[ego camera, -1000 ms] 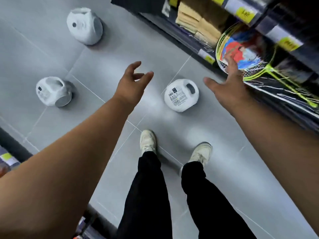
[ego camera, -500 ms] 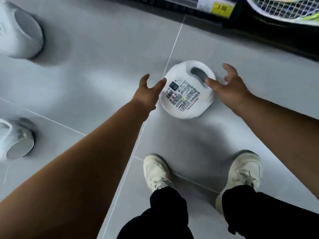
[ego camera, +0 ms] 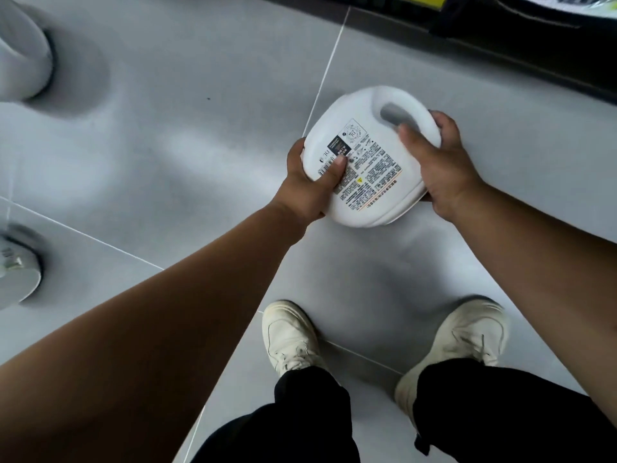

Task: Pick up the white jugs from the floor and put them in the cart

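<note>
A white jug (ego camera: pixel 370 162) with a printed label and a handle hole lies on its side on the grey tiled floor in front of my feet. My left hand (ego camera: pixel 310 185) grips its left edge, thumb pressed on the label. My right hand (ego camera: pixel 440 162) grips its right side beside the handle. Two more white jugs sit at the left border, one at the top left (ego camera: pixel 20 55) and one lower (ego camera: pixel 16 275), both cut off by the frame. The cart is out of view.
A dark store shelf base (ego camera: pixel 500 38) runs along the top right, just beyond the held jug. My two white shoes (ego camera: pixel 290 339) and black trousers stand directly below the jug. Grey floor tiles (ego camera: pixel 167 145) spread between the jugs.
Both hands moved in from open beside the jug and closed on its two sides. The camera dropped closer to the floor.
</note>
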A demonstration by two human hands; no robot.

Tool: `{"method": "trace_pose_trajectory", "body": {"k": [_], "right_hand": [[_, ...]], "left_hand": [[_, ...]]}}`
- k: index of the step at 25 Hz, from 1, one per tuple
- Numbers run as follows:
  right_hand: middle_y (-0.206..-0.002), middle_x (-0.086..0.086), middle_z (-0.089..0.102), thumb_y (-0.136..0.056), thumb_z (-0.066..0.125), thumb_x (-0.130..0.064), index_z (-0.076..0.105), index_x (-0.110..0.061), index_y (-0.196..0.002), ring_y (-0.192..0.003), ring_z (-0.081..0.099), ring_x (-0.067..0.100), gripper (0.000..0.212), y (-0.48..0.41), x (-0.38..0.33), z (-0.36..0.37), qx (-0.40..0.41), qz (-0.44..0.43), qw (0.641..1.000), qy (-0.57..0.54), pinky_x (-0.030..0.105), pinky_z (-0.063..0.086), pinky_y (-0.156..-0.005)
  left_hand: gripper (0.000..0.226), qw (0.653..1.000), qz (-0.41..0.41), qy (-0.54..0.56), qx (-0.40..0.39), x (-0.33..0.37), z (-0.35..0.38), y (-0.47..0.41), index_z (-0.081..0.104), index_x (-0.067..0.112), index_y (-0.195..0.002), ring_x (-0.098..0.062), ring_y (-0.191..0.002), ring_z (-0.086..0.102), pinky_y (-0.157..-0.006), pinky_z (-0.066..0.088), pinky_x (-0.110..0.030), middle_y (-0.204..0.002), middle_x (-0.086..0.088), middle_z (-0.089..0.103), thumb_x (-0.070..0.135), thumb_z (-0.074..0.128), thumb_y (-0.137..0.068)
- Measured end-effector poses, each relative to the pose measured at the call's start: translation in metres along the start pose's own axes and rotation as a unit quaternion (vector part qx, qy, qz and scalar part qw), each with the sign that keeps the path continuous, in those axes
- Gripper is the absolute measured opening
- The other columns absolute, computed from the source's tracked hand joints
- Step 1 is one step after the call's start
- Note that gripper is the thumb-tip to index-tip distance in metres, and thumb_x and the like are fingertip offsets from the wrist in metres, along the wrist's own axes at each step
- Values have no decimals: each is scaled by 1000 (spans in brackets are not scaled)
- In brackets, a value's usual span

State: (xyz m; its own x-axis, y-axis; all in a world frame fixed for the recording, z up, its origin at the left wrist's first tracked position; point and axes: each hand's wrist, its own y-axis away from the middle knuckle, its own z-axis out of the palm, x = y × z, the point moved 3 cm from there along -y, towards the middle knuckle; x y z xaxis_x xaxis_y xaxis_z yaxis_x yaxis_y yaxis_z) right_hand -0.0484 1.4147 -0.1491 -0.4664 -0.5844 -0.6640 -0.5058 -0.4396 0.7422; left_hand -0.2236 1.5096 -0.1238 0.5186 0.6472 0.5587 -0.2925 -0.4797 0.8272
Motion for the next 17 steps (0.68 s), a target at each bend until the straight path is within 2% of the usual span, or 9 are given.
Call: {"method": "trace_pose_trajectory", "body": {"k": [4, 6, 8, 10, 12, 15, 17], "right_hand": [[-95, -15, 66, -91, 62, -34, 49, -39, -121, -70, 64, 5, 34, 54, -41, -21, 27, -22, 999, -13, 25, 51, -50], [-92, -14, 65, -92, 61, -28, 49, -38, -120, -69, 63, 5, 32, 99, -67, -33, 42, -34, 998, -39, 25, 51, -53], [-94, -13, 66, -91, 63, -27, 50, -35, -120, -77, 64, 6, 33, 148, -95, -43, 54, -46, 996, -56, 27, 55, -66], [-99, -13, 67, -89, 64, -29, 50, -36, -117, -89, 65, 8, 32, 207, -132, -56, 61, -65, 994, -69, 34, 56, -86], [-99, -14, 66, -91, 65, -27, 48, -35, -117, -89, 63, 4, 31, 271, -175, -69, 64, -85, 990, -88, 34, 52, -93], [-104, -9, 64, -87, 69, -30, 47, -22, -130, -88, 61, 0, 49, 366, -233, -86, 59, -121, 984, -112, 26, 50, -88], [-113, -1, 64, -76, 73, -42, 48, -26, -129, -99, 62, 9, 60, 418, -260, -97, 60, -140, 982, -108, 31, 51, -92]], "left_hand": [[45, 999, 37, -10, 1, 35, 5, 66, 35, 41, -129, -8, -101, 66, -75, 62, -38, -113, 13, 64, 34, 63, -95], [46, 998, 57, -21, -11, 66, 5, 115, 36, 39, -129, -10, -103, 67, -78, 62, -39, -117, 10, 65, 31, 64, -95], [49, 996, 73, -34, -23, 96, 4, 164, 36, 38, -131, -16, -113, 66, -86, 60, -45, -122, 6, 65, 30, 66, -94], [51, 995, 87, -46, -31, 133, 3, 225, 36, 37, -132, -20, -116, 65, -91, 58, -50, -122, 4, 65, 28, 67, -94], [52, 992, 102, -57, -50, 172, 3, 289, 35, 35, -134, -19, -113, 66, -88, 58, -52, -122, 4, 65, 27, 67, -94], [55, 989, 115, -53, -70, 223, 5, 384, 33, 32, -141, -14, -103, 67, -77, 62, -45, -124, 4, 64, 27, 64, -95], [54, 988, 121, -51, -80, 244, 8, 432, 33, 34, -139, -10, -96, 68, -72, 63, -41, -118, 9, 65, 27, 64, -95]]}}
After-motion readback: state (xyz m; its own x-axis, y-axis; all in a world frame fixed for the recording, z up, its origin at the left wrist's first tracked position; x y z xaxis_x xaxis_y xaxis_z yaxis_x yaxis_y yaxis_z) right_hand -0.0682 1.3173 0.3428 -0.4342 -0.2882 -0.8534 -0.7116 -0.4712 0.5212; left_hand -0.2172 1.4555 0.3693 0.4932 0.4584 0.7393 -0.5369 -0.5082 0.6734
